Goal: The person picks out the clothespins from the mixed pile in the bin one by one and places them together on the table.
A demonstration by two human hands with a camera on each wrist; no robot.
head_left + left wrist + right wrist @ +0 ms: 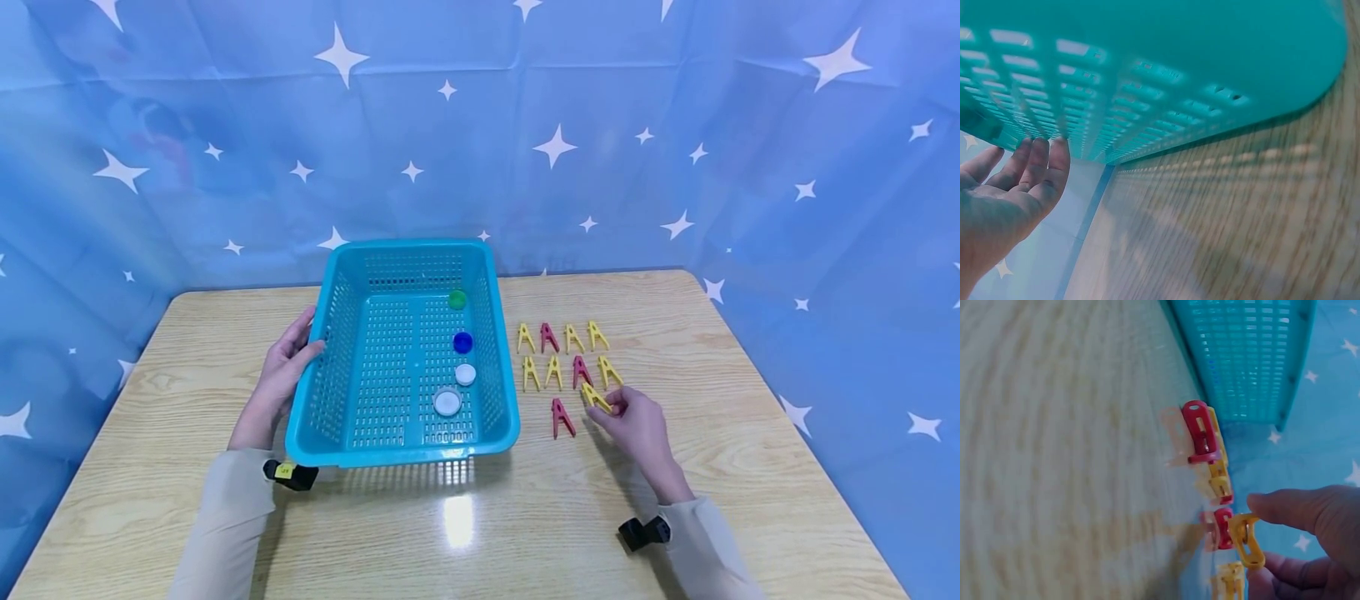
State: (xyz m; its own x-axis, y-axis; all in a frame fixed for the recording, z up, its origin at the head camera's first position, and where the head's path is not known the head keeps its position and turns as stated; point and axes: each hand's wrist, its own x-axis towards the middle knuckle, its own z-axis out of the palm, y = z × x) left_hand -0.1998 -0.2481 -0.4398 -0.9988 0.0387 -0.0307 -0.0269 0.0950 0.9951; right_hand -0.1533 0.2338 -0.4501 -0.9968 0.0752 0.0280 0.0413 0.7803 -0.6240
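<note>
A turquoise slotted basket (352,325) stands on the wooden table and holds a green cap (457,299), a blue cap (462,342) and two white caps (465,374). My left hand (288,362) lies against the basket's left wall (1147,81), fingers (1038,165) straight on the mesh. To the right of the basket lie rows of yellow and red clothespins (558,337). My right hand (633,421) pinches a yellow clothespin (596,397) between thumb and fingers; in the right wrist view that yellow clothespin (1246,540) sits at my fingertips, beside red clothespins (1202,431).
One red clothespin (561,417) lies apart, nearest the front, left of my right hand. A blue star-printed curtain (555,150) closes off the back and sides. The table's (465,525) front half is bare wood with a light glare.
</note>
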